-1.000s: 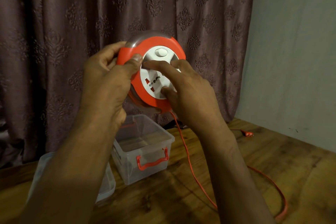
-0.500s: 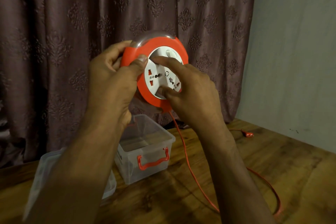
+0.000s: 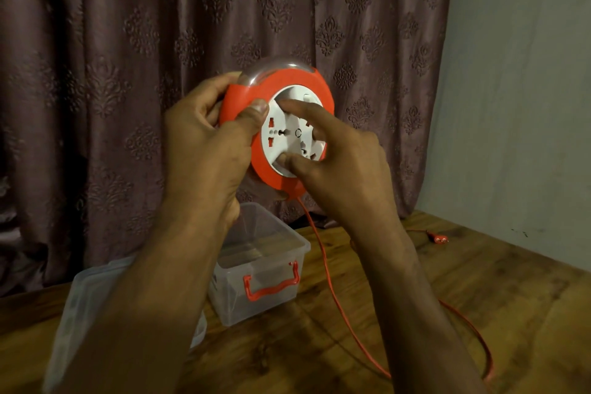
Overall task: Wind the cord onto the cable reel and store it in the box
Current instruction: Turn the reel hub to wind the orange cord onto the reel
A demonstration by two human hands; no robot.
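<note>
— What's behind it all?

— A dark mauve curtain [image 3: 128, 89] with a raised damask pattern covers most of the back, and a plain pale wall [image 3: 524, 89] stands to the right. Below them runs a wooden worktop [image 3: 527, 313].

— And on the worktop?

— A clear plastic storage box [image 3: 275, 269] with a red handle on its near side, open at the top. Its clear lid [image 3: 80, 304] lies just to the left, partly hidden by the left forearm.

— Where is the cable reel?

— Held up in the air above the box, in front of the curtain. The cable reel [image 3: 287, 182] has an orange ring, a clear housing behind it and a white socket face [image 3: 284, 144] turned toward the camera.

— How do the hands hold it?

— The left hand [image 3: 208, 150] has a closed grip on the orange rim, thumb on the front, fingers curled round the back. The right hand [image 3: 345, 169] pinches the white face, forefinger near its top and thumb near its bottom.

— The cord?

— The orange cord [image 3: 332, 294] drops from the reel's underside, crosses the worktop and loops at the right. Its plug [image 3: 439, 238] lies far back near the wall.
</note>
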